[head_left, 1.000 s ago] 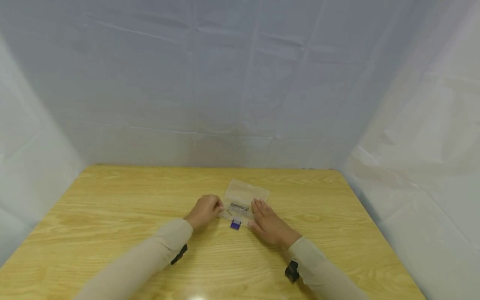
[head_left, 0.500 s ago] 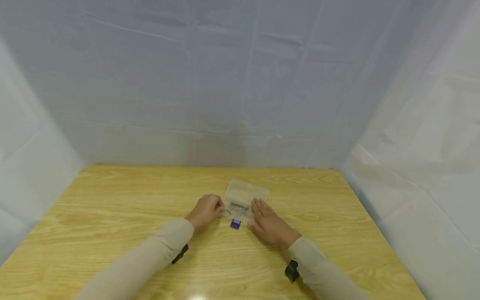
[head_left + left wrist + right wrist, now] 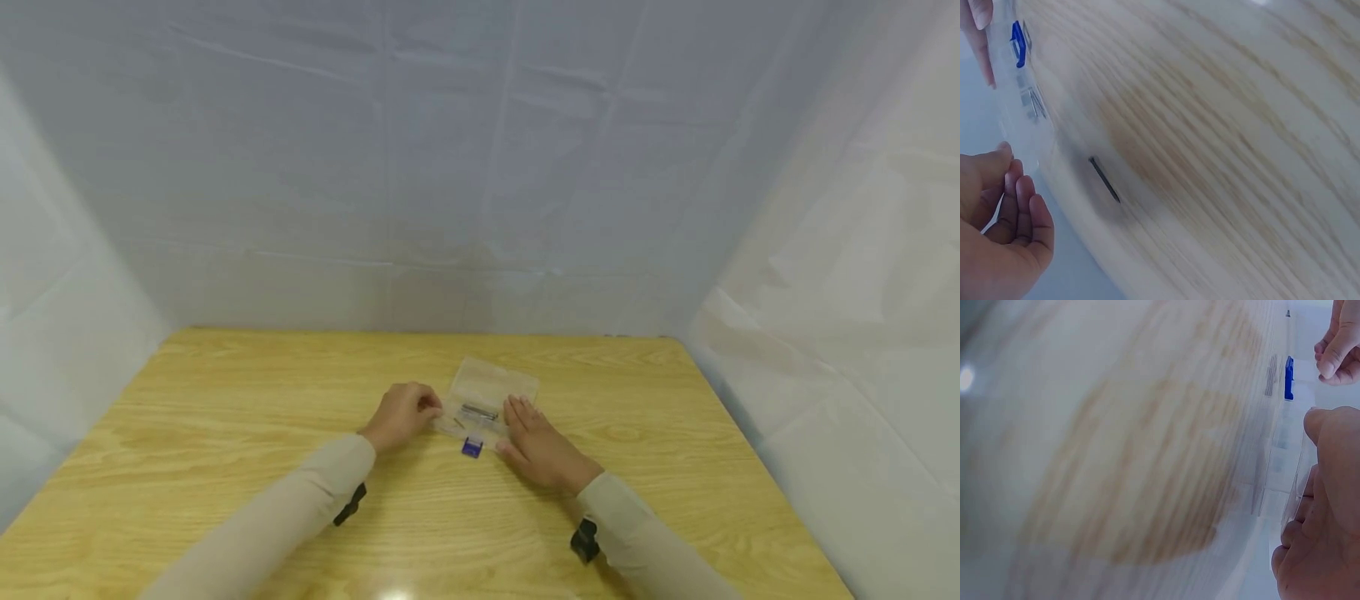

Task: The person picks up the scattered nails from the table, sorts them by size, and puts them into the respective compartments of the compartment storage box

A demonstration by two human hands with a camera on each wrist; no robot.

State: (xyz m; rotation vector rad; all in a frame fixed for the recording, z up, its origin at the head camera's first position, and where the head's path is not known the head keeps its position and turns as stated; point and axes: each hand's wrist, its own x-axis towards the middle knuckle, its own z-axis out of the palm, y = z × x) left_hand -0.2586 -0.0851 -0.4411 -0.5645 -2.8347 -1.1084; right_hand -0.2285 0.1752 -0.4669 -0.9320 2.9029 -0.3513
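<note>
A clear plastic box (image 3: 493, 382) lies with its lid thrown back and its blue latch (image 3: 472, 447) towards me. Inside are several thin dark nails (image 3: 478, 412), plus a brownish one (image 3: 458, 422) in the left part. My left hand (image 3: 401, 415) hovers by the box's left end, fingers loosely curled and thumb near the index fingertip. Nothing shows between them. On the tabletop close to that hand lies a single dark nail (image 3: 1105, 180), which I cannot make out in the head view. My right hand (image 3: 543, 450) rests along the box's right side, fingers stretched out, thumb at the front corner.
The wood-grain table (image 3: 262, 383) extends to both sides of the box. Pale sheeting (image 3: 465, 167) hangs behind it and at the left and right. A dark wrist camera (image 3: 583, 542) sits under the right sleeve, with another (image 3: 350, 504) under the left.
My left hand has drawn back slightly to the left from the box, and the small nail in its left part now shows more clearly. The right hand and the box stay put.
</note>
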